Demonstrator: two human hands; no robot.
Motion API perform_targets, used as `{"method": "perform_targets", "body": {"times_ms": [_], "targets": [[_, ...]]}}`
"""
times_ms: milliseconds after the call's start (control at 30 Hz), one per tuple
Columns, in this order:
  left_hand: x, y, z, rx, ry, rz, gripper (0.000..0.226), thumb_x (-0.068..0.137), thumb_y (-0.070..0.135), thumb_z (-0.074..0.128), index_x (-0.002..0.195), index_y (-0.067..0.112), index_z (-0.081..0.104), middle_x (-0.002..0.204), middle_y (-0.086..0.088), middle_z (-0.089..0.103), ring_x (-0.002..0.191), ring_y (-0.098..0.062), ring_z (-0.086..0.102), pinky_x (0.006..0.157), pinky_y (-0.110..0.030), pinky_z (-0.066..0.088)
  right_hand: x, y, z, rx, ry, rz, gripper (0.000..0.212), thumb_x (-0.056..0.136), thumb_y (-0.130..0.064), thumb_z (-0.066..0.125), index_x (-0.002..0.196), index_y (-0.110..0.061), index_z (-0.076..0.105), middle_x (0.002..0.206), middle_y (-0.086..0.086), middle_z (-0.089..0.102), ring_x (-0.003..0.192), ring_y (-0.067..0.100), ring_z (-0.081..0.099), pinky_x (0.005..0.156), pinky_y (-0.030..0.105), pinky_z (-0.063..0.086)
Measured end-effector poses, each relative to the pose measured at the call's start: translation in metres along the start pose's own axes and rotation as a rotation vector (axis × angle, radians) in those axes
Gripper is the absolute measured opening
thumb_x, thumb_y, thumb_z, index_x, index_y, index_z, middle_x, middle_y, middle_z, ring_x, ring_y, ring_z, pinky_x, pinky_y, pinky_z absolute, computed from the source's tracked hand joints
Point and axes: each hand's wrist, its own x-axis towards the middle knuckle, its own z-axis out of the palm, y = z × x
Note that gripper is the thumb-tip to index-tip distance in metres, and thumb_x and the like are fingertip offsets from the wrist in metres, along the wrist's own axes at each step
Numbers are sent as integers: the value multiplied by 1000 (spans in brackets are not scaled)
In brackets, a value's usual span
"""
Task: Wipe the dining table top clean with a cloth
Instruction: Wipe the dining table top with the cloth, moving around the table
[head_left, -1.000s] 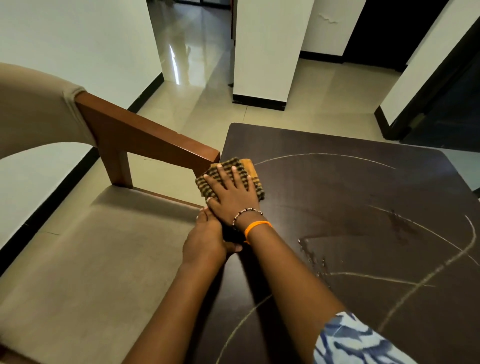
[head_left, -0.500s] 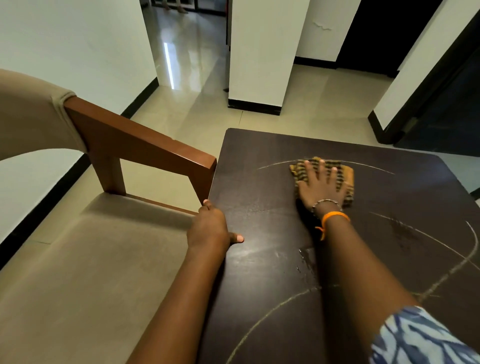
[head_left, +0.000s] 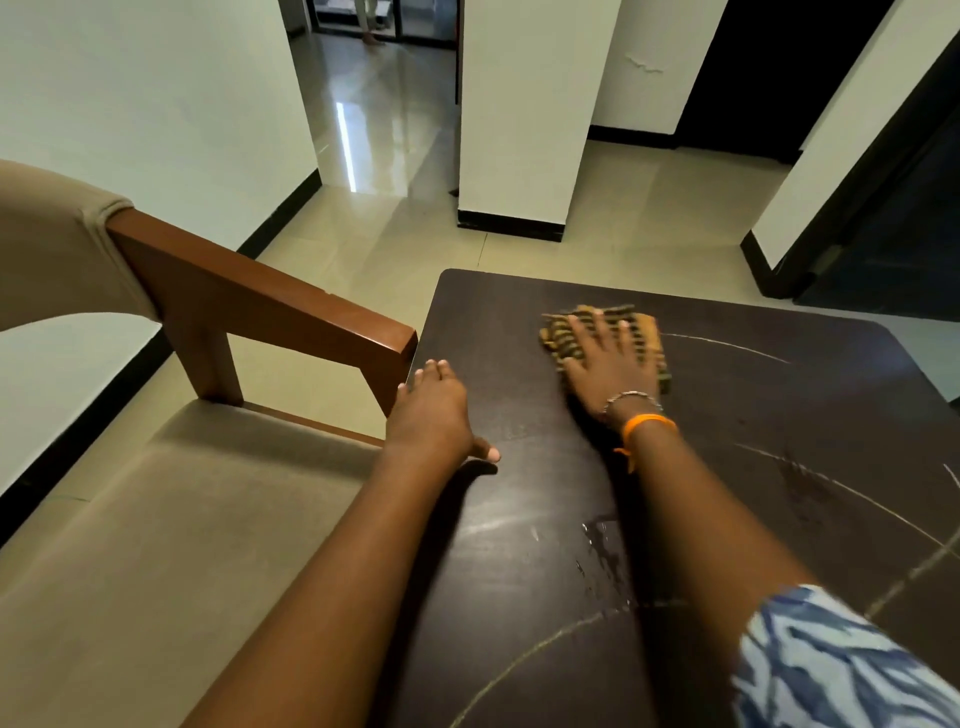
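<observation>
- Chair (head_left: 156, 519): stands at the far left, beige padded seat and backrest, with a brown wooden armrest (head_left: 270, 306) whose front end sits just beside the table's left edge.
- Left hand (head_left: 434, 415): placed on the left edge of the table top, near the armrest end. Fingers curl over the rim and lie close together; the thumb sticks out sideways across the surface. It grips the edge and holds nothing else.
- Table (head_left: 519, 597): dark brown top, rounded far-left corner. Pale curved streaks cross it at the right and near side, and a small wet patch (head_left: 605, 561) (droplets and a smear) lies between the two forearms.
- Cloth (head_left: 644, 332): striped brown and yellow, folded, lying flat on the table top in its far-left portion, well apart from the wet patch.
- Right hand (head_left: 608, 369): palm down on the cloth, fingers straight and spread, pressing it to the surface. The wrist carries a beaded bracelet (head_left: 631, 397) and an orange band (head_left: 647, 423).
- Sleeve (head_left: 831, 665): blue-and-white patterned fabric, at the lower right corner.
- Floor (head_left: 623, 218): glossy cream tiles beyond the table, with a white pillar (head_left: 519, 104) on a black skirting.
</observation>
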Motion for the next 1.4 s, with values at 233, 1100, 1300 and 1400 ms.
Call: {"method": "perform_targets", "body": {"times_ms": [233, 1100, 1300, 1400], "targets": [[10, 1, 1, 101, 37, -19, 53, 67, 38, 79, 104, 5, 59, 111, -13, 63, 106, -29, 59, 102, -39, 41, 17, 47, -8, 34, -54, 343, 55, 98, -42, 26, 149, -37, 5, 160, -6, -6, 147, 27, -5, 116, 55, -1], [14, -10, 13, 187, 58, 88, 82, 74, 46, 71, 137, 7, 36, 150, -9, 31, 136, -27, 35, 114, -41, 23, 94, -80, 13, 35, -171, 2, 55, 98, -46, 22, 148, -37, 1, 159, -5, -14, 146, 28, -13, 113, 57, -8], [13, -14, 13, 167, 54, 125, 81, 75, 47, 69, 137, 7, 36, 150, -7, 31, 137, -24, 33, 115, -42, 19, 97, -125, 21, -19, -237, -265, 54, 98, -44, 24, 147, -42, 1, 159, -7, -10, 147, 25, -9, 114, 54, -6], [12, -19, 14, 100, 54, 122, 92, 75, 49, 68, 145, 10, 23, 156, -4, 18, 142, -23, 24, 117, -41, 13, 97, -77, 13, -53, -166, -223, 55, 98, -43, 25, 148, -39, 3, 160, -6, -6, 147, 26, -2, 117, 49, -5]]}}
